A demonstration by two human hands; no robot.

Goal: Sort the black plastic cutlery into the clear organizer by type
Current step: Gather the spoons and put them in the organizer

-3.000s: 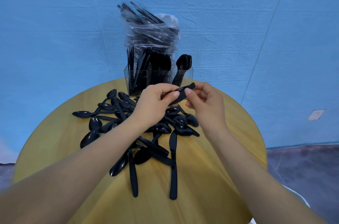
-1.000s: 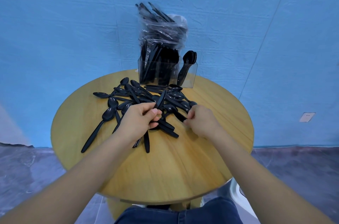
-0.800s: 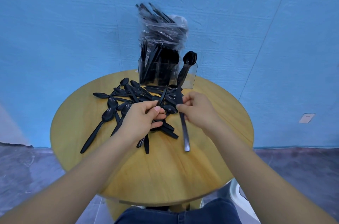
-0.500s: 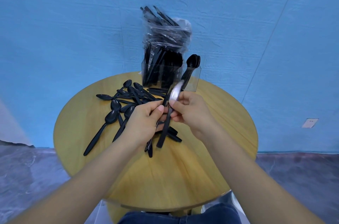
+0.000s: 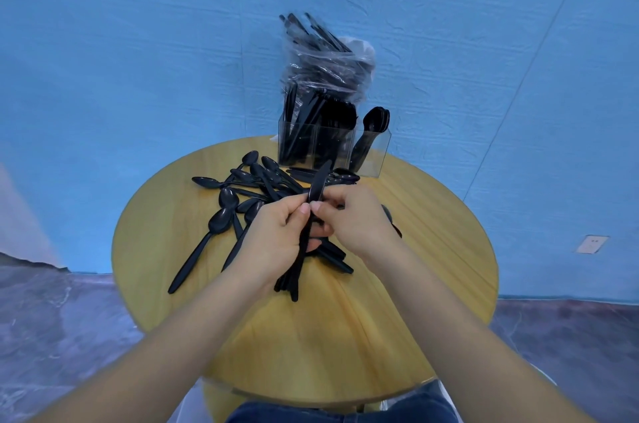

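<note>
Here, both hands [image 5: 318,228] pinch 1 knife bundle [image 5: 306,232] — fingers curled.

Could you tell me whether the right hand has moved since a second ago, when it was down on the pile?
Yes. The right hand has lifted off the table and now meets the left hand around the knives.

We now hold a bundle of black knives [image 5: 304,242] upright in our left hand [image 5: 276,239], where three seconds ago both hands pinched a single piece up by the organizer. The knife our right hand [image 5: 356,218] lifted from the pile a moment ago now stands against that bundle, its blade [image 5: 318,183] above our thumbs, and our fingertips meet around it.
</note>
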